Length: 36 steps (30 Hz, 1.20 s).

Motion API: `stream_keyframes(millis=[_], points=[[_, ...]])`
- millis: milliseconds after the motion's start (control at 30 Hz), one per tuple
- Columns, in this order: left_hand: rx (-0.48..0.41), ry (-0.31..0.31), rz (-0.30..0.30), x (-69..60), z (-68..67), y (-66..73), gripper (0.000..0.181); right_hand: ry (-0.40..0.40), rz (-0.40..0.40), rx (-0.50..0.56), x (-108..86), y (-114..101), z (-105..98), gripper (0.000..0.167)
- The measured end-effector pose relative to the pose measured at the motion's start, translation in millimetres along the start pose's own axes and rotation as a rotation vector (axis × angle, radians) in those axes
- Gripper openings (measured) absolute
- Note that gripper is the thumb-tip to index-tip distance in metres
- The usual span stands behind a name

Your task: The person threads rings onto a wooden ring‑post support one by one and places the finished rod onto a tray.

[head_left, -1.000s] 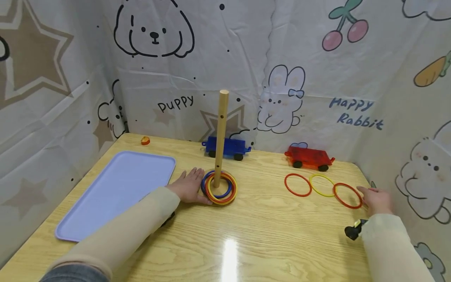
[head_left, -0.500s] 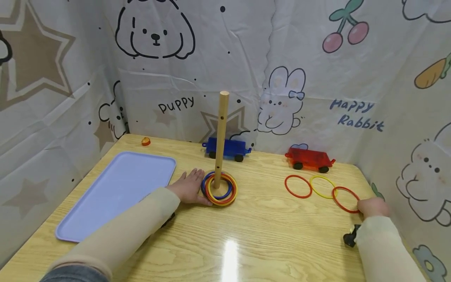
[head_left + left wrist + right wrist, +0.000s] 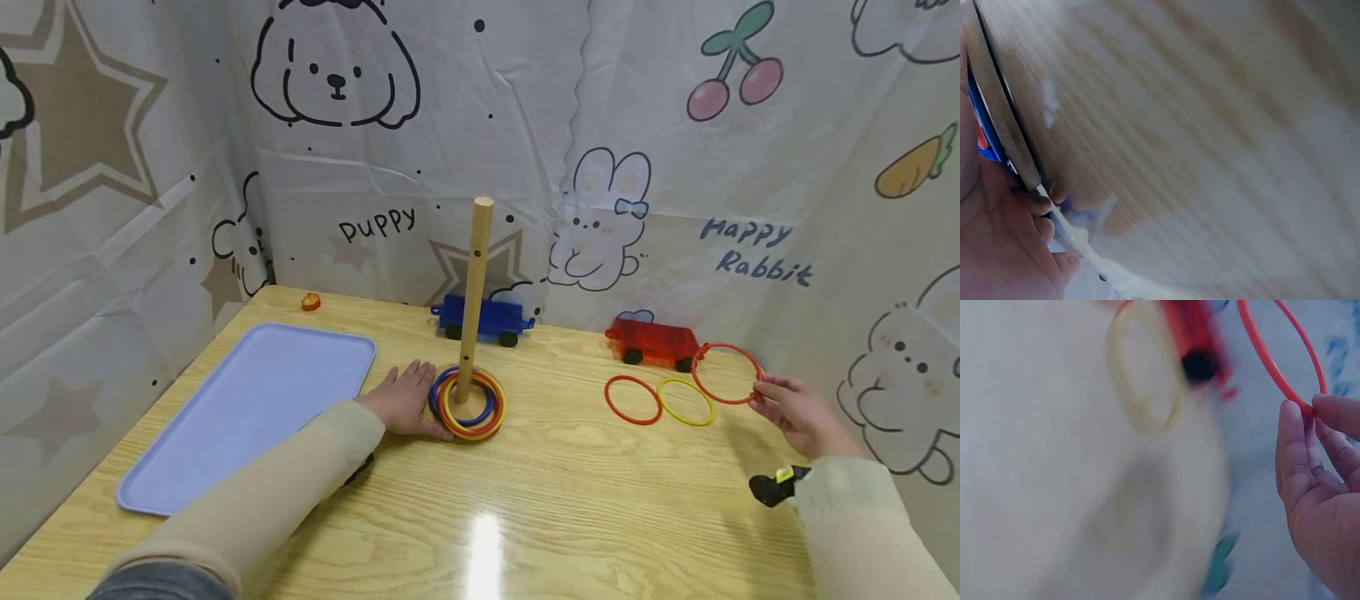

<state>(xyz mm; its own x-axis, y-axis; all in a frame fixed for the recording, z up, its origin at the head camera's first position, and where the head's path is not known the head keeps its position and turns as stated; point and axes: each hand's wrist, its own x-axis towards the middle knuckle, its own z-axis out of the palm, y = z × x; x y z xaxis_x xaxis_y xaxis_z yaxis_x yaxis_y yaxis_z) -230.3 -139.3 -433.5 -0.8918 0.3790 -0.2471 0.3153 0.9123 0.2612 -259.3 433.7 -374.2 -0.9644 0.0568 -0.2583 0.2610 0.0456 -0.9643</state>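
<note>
My right hand [image 3: 806,417] pinches a red ring [image 3: 731,403] between thumb and fingertips, held above the table's right side. In the right wrist view that red ring [image 3: 1267,359] hangs tilted from the fingertips. My left hand [image 3: 402,400] lies with fingers spread beside the foot of an upright wooden peg [image 3: 472,292]. Several rings in blue, red and yellow lie around the peg's foot, the yellow ring [image 3: 480,438] nearest me. On the tabletop, another red ring [image 3: 641,422] and a yellow ring [image 3: 697,424] lie side by side.
Behind the peg stands a blue toy wagon [image 3: 498,317]; a red toy wagon [image 3: 656,340] is at the back right. A lilac tray [image 3: 285,375] occupies the left side. One small orange-red piece [image 3: 311,302] sits near the back left corner. Printed cloth [image 3: 525,125] walls the table.
My right hand has gripped the rightmost red ring and lifted it off the table, up and slightly back. My left hand stays beside the peg's foot.
</note>
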Motion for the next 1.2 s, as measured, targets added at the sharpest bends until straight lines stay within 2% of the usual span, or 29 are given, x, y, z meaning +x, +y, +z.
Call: stream_keyframes(millis=[167, 300, 433, 567, 700, 767, 867, 933, 1033, 1100, 1200], points=[[-0.005, -0.004, 0.007, -0.3, -0.5, 0.2, 0.118, -0.084, -0.112, 0.038, 1.1, -46, 49, 0.011], [0.012, -0.033, -0.007, 0.2, 0.3, 1.0, 0.118, -0.181, -0.162, 0.067, -1.1, -81, 97, 0.011], [0.009, -0.029, -0.014, -0.3, -0.4, 2.0, 0.118, -0.251, -0.222, 0.115, -13.1, -113, 150, 0.013], [-0.012, -0.014, -0.012, -1.6, -1.6, 2.4, 0.119, -0.35, -0.273, 0.262, -29.8, -143, 200, 0.014], [-0.014, -0.008, -0.013, -1.6, -1.4, 1.5, 0.119, -0.491, -0.296, 0.452, -43.4, -162, 244, 0.014], [-0.006, -0.011, -0.015, -1.3, -1.2, 1.0, 0.119, -0.56, -0.302, 0.522, -47.9, -167, 262, 0.013], [-0.004, -0.012, -0.013, -0.5, -0.8, 0.6, 0.119, -0.617, -0.293, 0.547, -50.6, -167, 284, 0.015], [-0.004, -0.012, -0.013, -0.4, -0.8, 0.2, 0.119, -0.603, -0.28, 0.5, -49.3, -163, 296, 0.018], [-0.004, -0.01, -0.012, -0.9, -1.0, -0.3, 0.119, -0.551, -0.233, 0.377, -44.4, -151, 310, 0.02], [-0.007, -0.012, -0.013, -1.6, -1.5, 0.1, 0.119, -0.512, -0.196, 0.286, -40.4, -139, 317, 0.016], [-0.004, -0.009, -0.01, -2.0, -2.2, -0.2, 0.118, -0.495, -0.142, 0.19, -31.9, -118, 321, 0.012]])
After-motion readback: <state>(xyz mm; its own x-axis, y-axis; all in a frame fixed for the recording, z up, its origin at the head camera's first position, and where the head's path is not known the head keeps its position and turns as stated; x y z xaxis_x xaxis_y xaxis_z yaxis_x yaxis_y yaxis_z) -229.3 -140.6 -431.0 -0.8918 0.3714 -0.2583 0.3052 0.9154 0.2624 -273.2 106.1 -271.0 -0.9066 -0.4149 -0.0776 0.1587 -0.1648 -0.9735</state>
